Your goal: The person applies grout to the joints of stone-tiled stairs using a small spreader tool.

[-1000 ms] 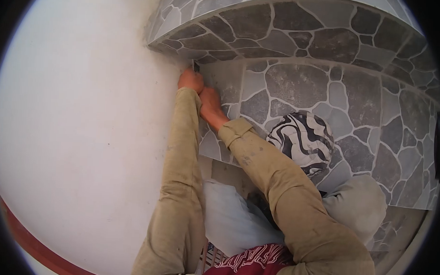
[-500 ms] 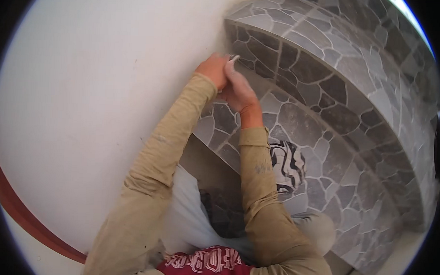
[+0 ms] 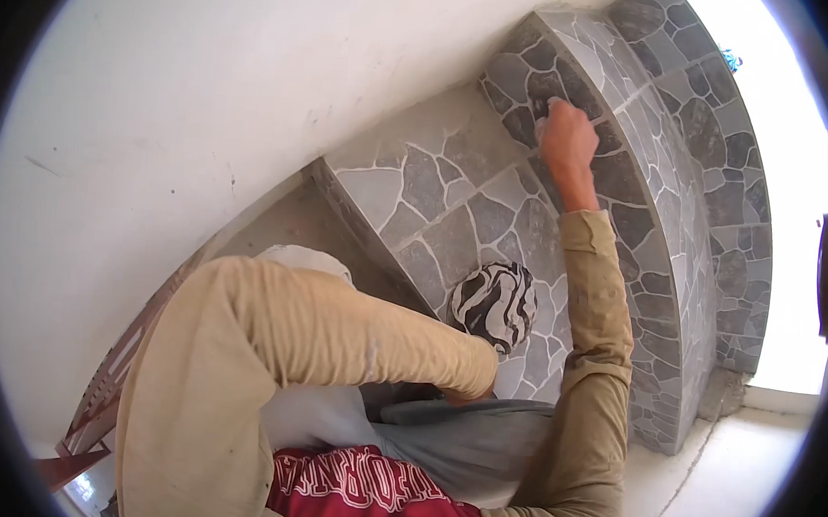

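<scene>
My right hand (image 3: 569, 144) is closed, raised against the stone-patterned riser (image 3: 629, 225) of the step. Something pale shows at its fingers, but I cannot tell what it is. My left arm bends across my lap; just a sliver of my left hand (image 3: 468, 396) shows past the cuff, its fingers hidden. Close by that cuff sits a rounded thing with black-and-white swirls (image 3: 495, 305), resting on the stone-patterned tread (image 3: 451, 232).
A white wall (image 3: 192, 96) runs along the left. Higher curved steps (image 3: 710, 132) rise on the right, with bright light beyond. At lower left stands a reddish-brown slatted piece (image 3: 108, 389). A cracked pale floor (image 3: 689, 487) lies at lower right.
My hands, together near the wall corner before, are now apart. The right has moved right to the riser; the left has drawn back toward my lap. The view has shifted and turned.
</scene>
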